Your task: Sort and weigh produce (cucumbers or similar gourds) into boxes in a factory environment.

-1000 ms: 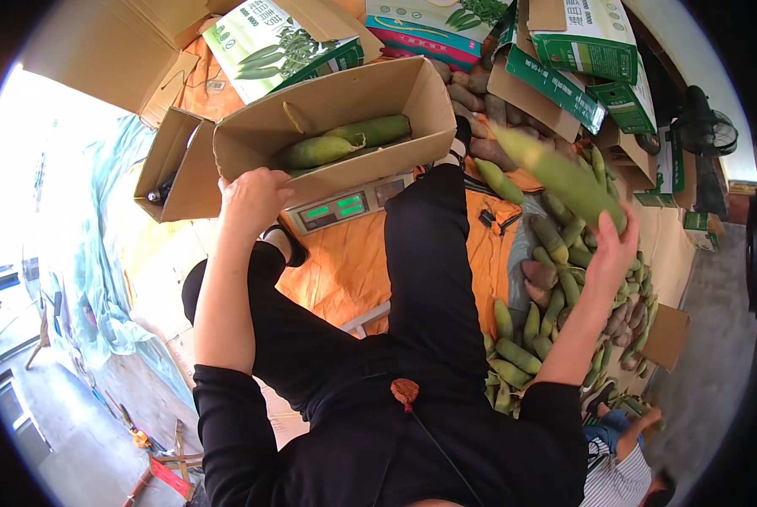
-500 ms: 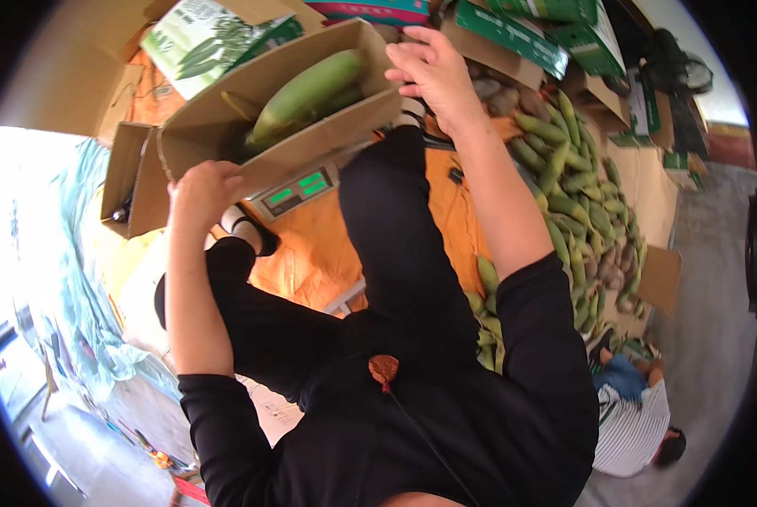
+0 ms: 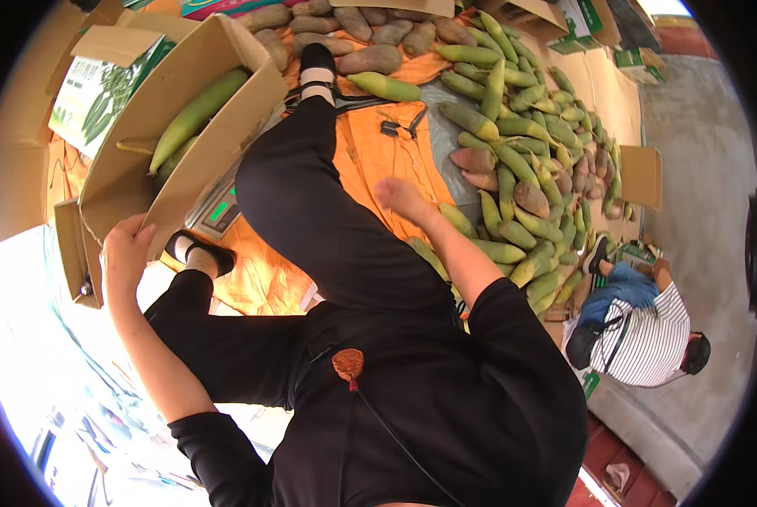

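Observation:
My left hand (image 3: 127, 247) grips the near corner of a tall open cardboard box (image 3: 233, 125) by its rim. Inside the box lie a long green radish (image 3: 194, 117) and a second one partly hidden beneath the near wall. The box rests on a scale with a lit green display (image 3: 219, 211). My right hand (image 3: 402, 199) hangs over the orange sheet, away from the box, near the heap of green radishes (image 3: 522, 169). Motion blurs its fingers, and nothing can be made out in them.
Reddish-brown root vegetables (image 3: 370, 59) lie along the far side. A printed green-and-white carton (image 3: 100, 101) stands left of the box. My legs straddle the orange sheet (image 3: 378, 148). At the right, a person in a striped shirt (image 3: 649, 334) sits or crouches beside the heap.
My right hand has left the box's far end and come down toward the radish heap. My left hand stays at the box's near corner. The view has swung rightward.

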Motion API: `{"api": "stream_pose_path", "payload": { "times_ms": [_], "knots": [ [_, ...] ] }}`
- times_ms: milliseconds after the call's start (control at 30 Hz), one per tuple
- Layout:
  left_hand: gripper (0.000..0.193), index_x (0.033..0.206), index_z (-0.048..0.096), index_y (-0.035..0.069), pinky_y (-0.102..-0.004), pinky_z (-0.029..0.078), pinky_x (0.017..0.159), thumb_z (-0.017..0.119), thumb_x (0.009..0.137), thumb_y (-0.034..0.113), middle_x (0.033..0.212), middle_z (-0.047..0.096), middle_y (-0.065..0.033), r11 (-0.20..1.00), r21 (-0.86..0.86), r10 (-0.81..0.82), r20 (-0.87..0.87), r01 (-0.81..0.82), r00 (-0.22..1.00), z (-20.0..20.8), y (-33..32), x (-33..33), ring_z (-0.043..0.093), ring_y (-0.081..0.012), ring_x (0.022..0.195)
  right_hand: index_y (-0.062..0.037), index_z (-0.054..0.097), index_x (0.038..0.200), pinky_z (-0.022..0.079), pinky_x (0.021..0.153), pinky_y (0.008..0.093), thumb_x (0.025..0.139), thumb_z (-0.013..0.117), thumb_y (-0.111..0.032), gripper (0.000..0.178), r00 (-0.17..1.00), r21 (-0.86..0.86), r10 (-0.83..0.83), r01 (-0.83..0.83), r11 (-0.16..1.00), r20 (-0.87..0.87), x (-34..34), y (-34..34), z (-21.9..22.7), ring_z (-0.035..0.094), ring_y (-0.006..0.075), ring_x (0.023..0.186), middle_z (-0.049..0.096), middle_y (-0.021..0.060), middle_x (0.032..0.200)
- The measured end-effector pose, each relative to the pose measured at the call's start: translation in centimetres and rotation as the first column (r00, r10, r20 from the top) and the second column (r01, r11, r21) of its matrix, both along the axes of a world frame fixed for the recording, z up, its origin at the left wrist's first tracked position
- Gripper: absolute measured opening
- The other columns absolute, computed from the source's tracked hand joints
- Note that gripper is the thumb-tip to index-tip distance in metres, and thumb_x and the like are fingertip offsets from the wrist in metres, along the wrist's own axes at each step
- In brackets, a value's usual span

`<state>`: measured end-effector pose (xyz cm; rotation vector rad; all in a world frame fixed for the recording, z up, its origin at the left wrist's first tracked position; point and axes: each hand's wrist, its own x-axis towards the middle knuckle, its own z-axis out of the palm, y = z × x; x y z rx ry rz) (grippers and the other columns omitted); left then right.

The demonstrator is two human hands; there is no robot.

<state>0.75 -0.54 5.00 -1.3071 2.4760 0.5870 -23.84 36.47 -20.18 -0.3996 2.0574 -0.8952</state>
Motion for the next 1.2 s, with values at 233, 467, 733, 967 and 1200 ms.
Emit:
{"api": "stream_pose_path", "payload": {
  "times_ms": [233, 467, 733, 967, 1200],
  "knots": [
    [0.030, 0.108, 0.067, 0.009, -0.0377, 0.046, 0.082, 0.059, 0.082, 0.022, 0.095, 0.067, -0.0164, 0.999, -0.007, 0.036, 0.029, -0.036, 0.999, -0.3, 0.1, -0.2, 0.064, -0.0300, 0.090, -0.0022, 0.064, 0.097, 0.049, 0.079, 0.0413, 0.073, 0.063, -0.020, 0.030, 0.924, 0.425, 0.382, -0.354, 0.833, 0.020, 3.1, 9.7, -4.4, 0.061, 0.0369, 0.092, 0.064, 0.0214, 0.095],
    [0.030, 0.109, 0.066, 0.008, -0.0378, 0.047, 0.079, 0.059, 0.083, 0.020, 0.091, 0.067, -0.0173, 1.000, 0.003, 0.026, 0.026, -0.026, 0.999, -1.0, -0.3, 0.2, 0.065, -0.0297, 0.086, -0.0076, 0.062, 0.100, 0.048, 0.083, 0.0410, 0.077, 0.058, -0.018, 0.025, 0.845, 0.761, 0.535, -0.334, 0.557, -0.021, 3.5, 14.9, -1.8, 0.058, 0.0322, 0.102, 0.063, 0.0138, 0.105],
    [0.030, 0.109, 0.065, 0.006, -0.0361, 0.047, 0.078, 0.058, 0.083, 0.018, 0.088, 0.067, -0.0173, 1.000, 0.026, -0.014, 0.012, 0.014, 1.000, -1.3, -0.7, 0.5, 0.065, -0.0277, 0.083, -0.0133, 0.055, 0.114, 0.041, 0.093, 0.0444, 0.081, 0.058, -0.018, 0.033, 0.795, 0.899, 0.606, -0.293, 0.327, 0.038, 1.1, 19.3, 0.5, 0.048, 0.0260, 0.119, 0.055, 0.0069, 0.120],
    [0.030, 0.109, 0.066, 0.004, -0.0342, 0.048, 0.076, 0.058, 0.082, 0.015, 0.087, 0.068, -0.0166, 0.999, 0.022, 0.024, -0.034, -0.023, 0.999, -1.7, -0.8, 0.6, 0.066, -0.0228, 0.079, -0.0109, 0.059, 0.110, 0.041, 0.092, 0.0457, 0.082, 0.059, -0.021, 0.029, 0.781, 0.813, 0.605, -0.448, 0.371, 0.154, 4.3, 19.1, -1.4, 0.053, 0.0257, 0.114, 0.060, 0.0072, 0.115],
    [0.030, 0.109, 0.066, 0.005, -0.0340, 0.048, 0.076, 0.059, 0.082, 0.017, 0.087, 0.068, -0.0162, 1.000, 0.017, 0.023, 0.040, -0.023, 0.999, -1.2, -0.8, 0.6, 0.066, -0.0224, 0.079, -0.0149, 0.064, 0.111, 0.044, 0.089, 0.0442, 0.085, 0.056, -0.022, 0.029, 0.612, 0.777, 0.656, -0.627, 0.062, 0.441, 4.9, 20.5, -1.3, 0.057, 0.0267, 0.111, 0.063, 0.0073, 0.116]
  ]
}}
